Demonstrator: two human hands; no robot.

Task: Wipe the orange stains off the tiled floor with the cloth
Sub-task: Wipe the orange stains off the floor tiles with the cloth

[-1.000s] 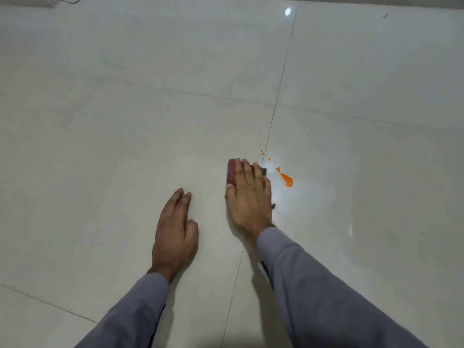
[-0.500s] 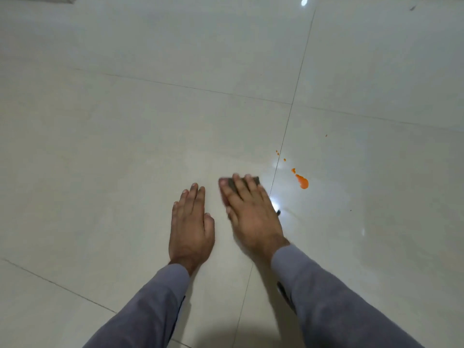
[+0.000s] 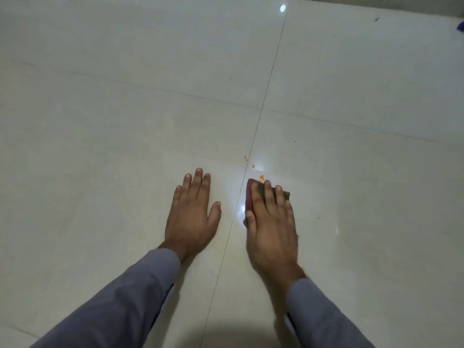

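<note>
The glossy cream tiled floor (image 3: 125, 121) filled the view, crossed by thin grout lines. The left hand (image 3: 192, 214) lay flat and empty on it, fingers straight, bracing. The right hand (image 3: 272, 229) pressed flat on the small dark reddish folded cloth (image 3: 249, 197), just right of a grout line. Tiny orange stains (image 3: 262, 177) sat touching the cloth's far edge; a short stroke would likely miss the farther specks or smear them into the grout

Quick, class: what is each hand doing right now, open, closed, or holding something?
Left hand: open, flat on the tiled floor.
Right hand: open, straight fingers pressing the cloth down.
</note>
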